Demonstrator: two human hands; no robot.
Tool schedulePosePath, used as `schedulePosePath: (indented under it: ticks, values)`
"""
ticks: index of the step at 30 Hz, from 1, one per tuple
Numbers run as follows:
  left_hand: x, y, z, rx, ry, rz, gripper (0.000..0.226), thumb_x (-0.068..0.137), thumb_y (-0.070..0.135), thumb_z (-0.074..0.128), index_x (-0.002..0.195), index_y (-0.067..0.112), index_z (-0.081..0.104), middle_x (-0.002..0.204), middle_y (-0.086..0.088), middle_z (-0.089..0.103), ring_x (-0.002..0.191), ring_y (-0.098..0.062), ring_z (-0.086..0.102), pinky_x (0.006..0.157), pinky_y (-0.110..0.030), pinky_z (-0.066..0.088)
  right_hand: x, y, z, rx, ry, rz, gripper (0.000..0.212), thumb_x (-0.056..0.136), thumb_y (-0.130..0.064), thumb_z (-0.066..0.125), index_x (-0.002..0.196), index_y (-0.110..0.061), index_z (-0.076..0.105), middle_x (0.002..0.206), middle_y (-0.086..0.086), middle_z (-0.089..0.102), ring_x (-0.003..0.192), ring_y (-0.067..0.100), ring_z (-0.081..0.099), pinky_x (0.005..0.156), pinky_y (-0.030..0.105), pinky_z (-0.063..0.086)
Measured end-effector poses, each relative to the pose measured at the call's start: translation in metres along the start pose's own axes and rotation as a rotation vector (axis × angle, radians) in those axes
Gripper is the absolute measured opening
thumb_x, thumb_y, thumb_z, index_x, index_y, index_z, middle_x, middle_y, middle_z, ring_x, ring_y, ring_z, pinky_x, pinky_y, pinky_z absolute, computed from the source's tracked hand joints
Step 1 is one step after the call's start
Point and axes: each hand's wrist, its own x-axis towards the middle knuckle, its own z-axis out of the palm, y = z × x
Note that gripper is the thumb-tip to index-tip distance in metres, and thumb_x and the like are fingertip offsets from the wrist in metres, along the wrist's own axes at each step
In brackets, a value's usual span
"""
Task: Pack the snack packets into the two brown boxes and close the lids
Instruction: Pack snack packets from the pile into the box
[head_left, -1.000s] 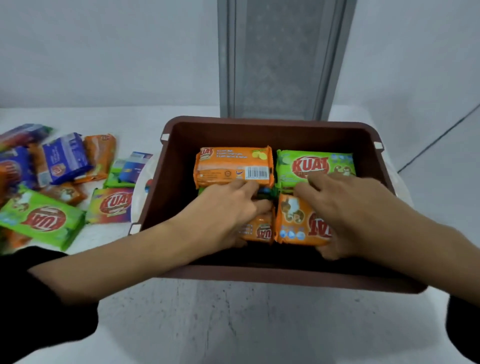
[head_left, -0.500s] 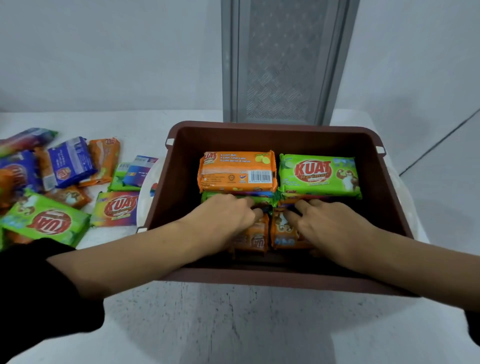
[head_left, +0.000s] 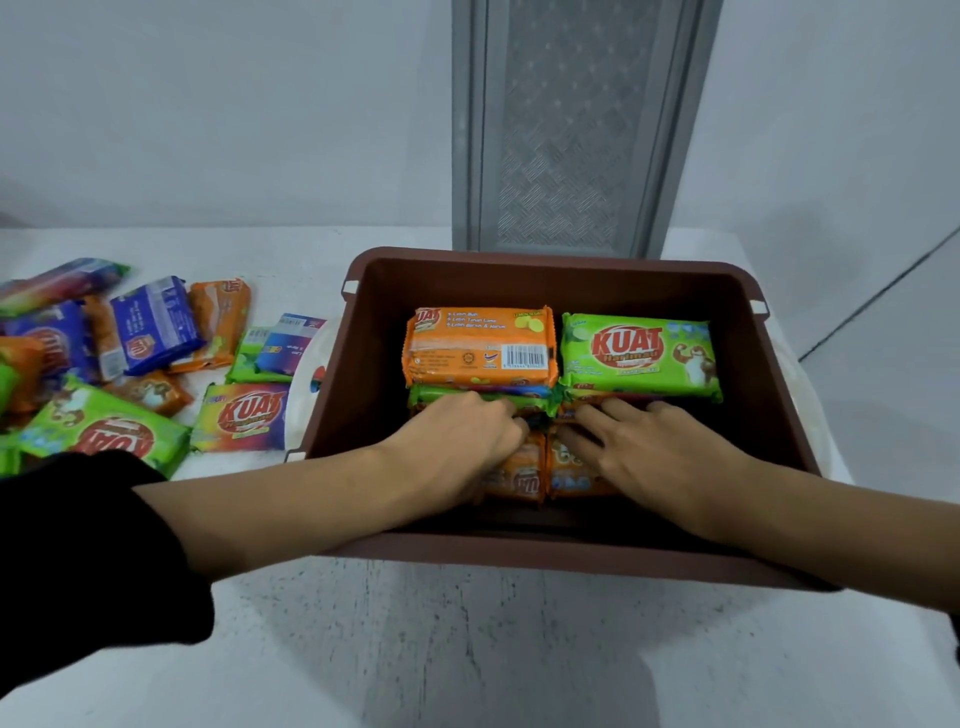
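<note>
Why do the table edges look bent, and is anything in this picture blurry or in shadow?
Head view: the wide-angle lens bows the white table edges; the brown plastic box casts a soft shadow toward the camera; the front orange packets sit dim beneath the left hand and right hand; the loose packets at left look slightly soft.

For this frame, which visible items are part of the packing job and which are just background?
Job:
brown box
orange packet and green packet inside it
left hand and right hand pressing packets down
loose packets on the table

Background:
grey door panel
white wall
</note>
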Motion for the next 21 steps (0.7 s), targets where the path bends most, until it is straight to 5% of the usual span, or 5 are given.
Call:
schedulePosePath:
  ticks: [11,17,21]
  values:
    - [-0.002,0.006,0.004,-0.026,0.009,-0.039,0.041,0.089,0.017,0.056,0.128,0.011,0.046,0.132,-0.01,0.048,0.114,-0.026,0.054,0.091,-0.037,0.048,-0.008,0.014,0.004,-0.023,0.009,-0.073,0.063,0.098,-0.023,0.036,0.149,-0.02,-0.002,0.144,0.011,0.026,0.129,0.026,0.031,0.093,0.034,0.038]
    - [-0.011,-0.003,-0.002,-0.165,0.076,-0.035,0.038,0.088,0.026,0.057,0.124,0.014,0.053,0.125,-0.006,0.054,0.11,-0.024,0.056,0.084,-0.036,0.047,-0.007,0.006,-0.014,0.118,0.083,-0.026,0.052,0.095,-0.042,0.039,0.143,-0.028,0.025,0.14,-0.001,0.038,0.126,0.019,0.04,0.097,0.032,0.04]
    - [-0.037,-0.021,-0.027,-0.445,0.351,-0.095,0.033,0.086,0.032,0.062,0.116,0.021,0.061,0.115,0.0,0.065,0.102,-0.014,0.061,0.085,-0.031,0.051,-0.007,0.003,-0.062,0.248,0.261,-0.045,0.044,0.094,-0.042,0.039,0.137,-0.039,0.035,0.131,-0.012,0.047,0.119,0.009,0.047,0.084,0.023,0.045]
